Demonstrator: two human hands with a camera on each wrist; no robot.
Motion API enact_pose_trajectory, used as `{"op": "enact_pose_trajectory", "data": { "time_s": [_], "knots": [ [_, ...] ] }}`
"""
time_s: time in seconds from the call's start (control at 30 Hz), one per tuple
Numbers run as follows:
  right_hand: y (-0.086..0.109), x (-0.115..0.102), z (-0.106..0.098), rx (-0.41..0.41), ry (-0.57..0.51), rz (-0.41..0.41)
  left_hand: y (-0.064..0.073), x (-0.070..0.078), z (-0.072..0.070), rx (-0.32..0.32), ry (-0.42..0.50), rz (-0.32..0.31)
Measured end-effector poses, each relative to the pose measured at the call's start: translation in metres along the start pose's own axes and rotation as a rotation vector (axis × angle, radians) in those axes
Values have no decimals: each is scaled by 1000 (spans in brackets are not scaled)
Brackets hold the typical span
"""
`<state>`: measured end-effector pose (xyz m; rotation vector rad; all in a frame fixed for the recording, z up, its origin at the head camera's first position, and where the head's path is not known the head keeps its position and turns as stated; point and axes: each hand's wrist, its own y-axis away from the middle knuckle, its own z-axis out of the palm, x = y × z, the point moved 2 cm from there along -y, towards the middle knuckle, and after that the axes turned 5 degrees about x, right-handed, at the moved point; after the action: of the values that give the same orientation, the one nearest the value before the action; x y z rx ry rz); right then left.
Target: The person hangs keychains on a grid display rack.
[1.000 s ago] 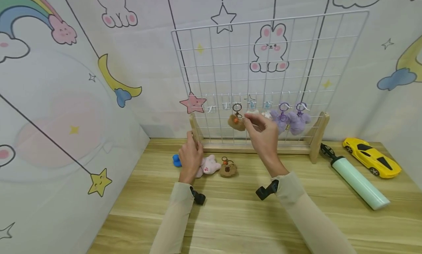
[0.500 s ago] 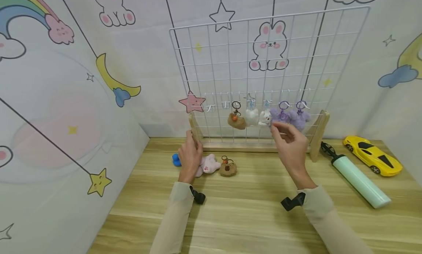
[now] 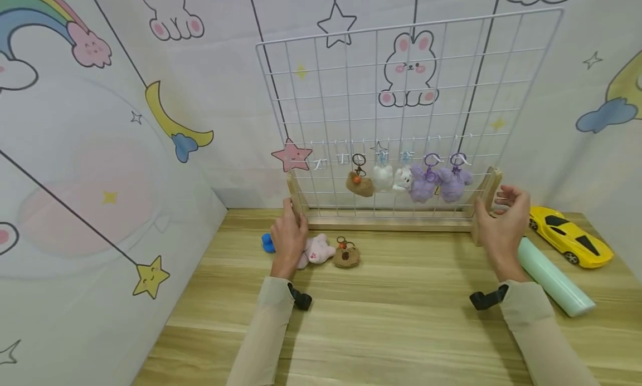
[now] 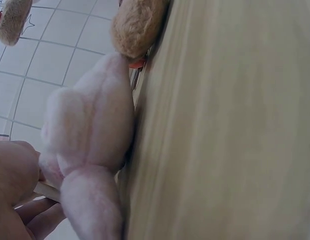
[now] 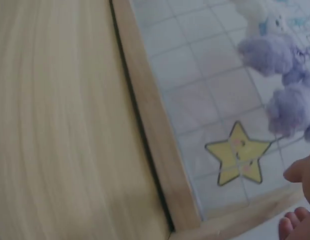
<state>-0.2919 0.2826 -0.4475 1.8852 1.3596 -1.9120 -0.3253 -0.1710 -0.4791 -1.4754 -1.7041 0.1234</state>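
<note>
A white wire grid (image 3: 346, 34) looks like smooth coated metal, set in a matt, pale wooden base (image 3: 381, 226). Fluffy purple plush keychains (image 3: 423, 184) and a velvety pink plush figure (image 4: 90, 125) have soft pile. The wood-grain tabletop (image 3: 381, 319) shows faint sheen; the yellow toy car (image 3: 569, 237) is glossy plastic, the mint-green cylinder (image 3: 557, 278) smooth plastic.

My sleeves (image 3: 544, 325) are pale beige, my wrist cameras (image 3: 301, 299) black. The grid (image 3: 401, 117) before me is white, its wooden stand (image 3: 391, 228) light tan. I see lilac plushes (image 3: 453, 186), white plushes (image 3: 383, 178), brown plushes (image 3: 346, 257), a pink plush (image 3: 321, 248), a streaky yellow-tan tabletop (image 3: 391, 319), a mint tube (image 3: 555, 280), a yellow-and-black car (image 3: 572, 237) and a white backdrop (image 3: 225, 141) patterned with rabbits and stars.
</note>
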Motion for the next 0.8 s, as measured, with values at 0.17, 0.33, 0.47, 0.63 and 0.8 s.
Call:
{"op": "enact_pose_trajectory", "data": {
  "time_s": [0.17,0.33,0.47,0.63,0.8],
  "knots": [
    [-6,19,-5,-125,104,3,0,0,-2,-44,31,-10],
    [-9,28,-4,-132,96,-21,-2,2,-13,-104,147,-80],
    [-9,29,-3,-120,90,-8,2,7,-25,-98,172,-75],
    [-9,30,-4,-109,90,6,18,29,-33,-208,156,126],
    [-7,30,-3,-120,78,6,36,52,-27,-377,79,304]
  ]
}}
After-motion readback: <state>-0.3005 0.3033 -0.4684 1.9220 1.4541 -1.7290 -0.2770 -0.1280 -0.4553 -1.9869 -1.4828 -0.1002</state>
